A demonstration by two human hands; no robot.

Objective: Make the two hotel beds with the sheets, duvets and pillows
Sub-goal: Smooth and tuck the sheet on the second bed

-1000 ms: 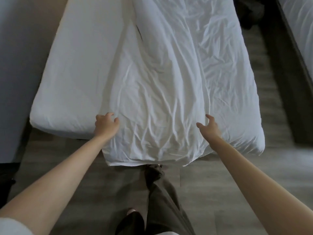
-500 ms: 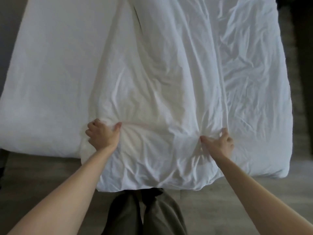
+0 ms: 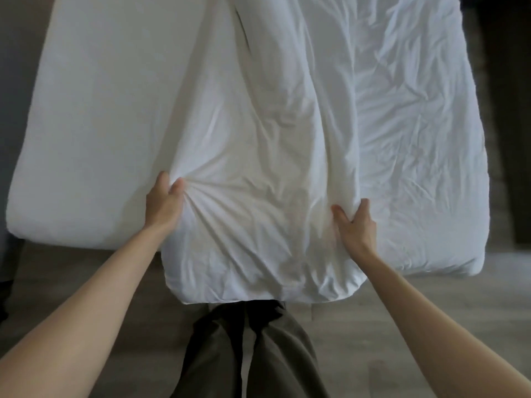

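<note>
A white duvet (image 3: 287, 139) lies rumpled along the middle and right of the bed (image 3: 94, 124), its near end hanging over the foot. A second ago both hands hovered open. Now the left hand (image 3: 163, 205) and right hand (image 3: 356, 228) each clutch a bunch of it, likely ready to spread it leftward. The bed's left strip is uncovered. Open floor (image 3: 431, 326) lies near and right.

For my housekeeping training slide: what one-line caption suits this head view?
Left hand and right hand grip a crumpled white duvet draped over the foot of a white-sheeted mattress.
</note>
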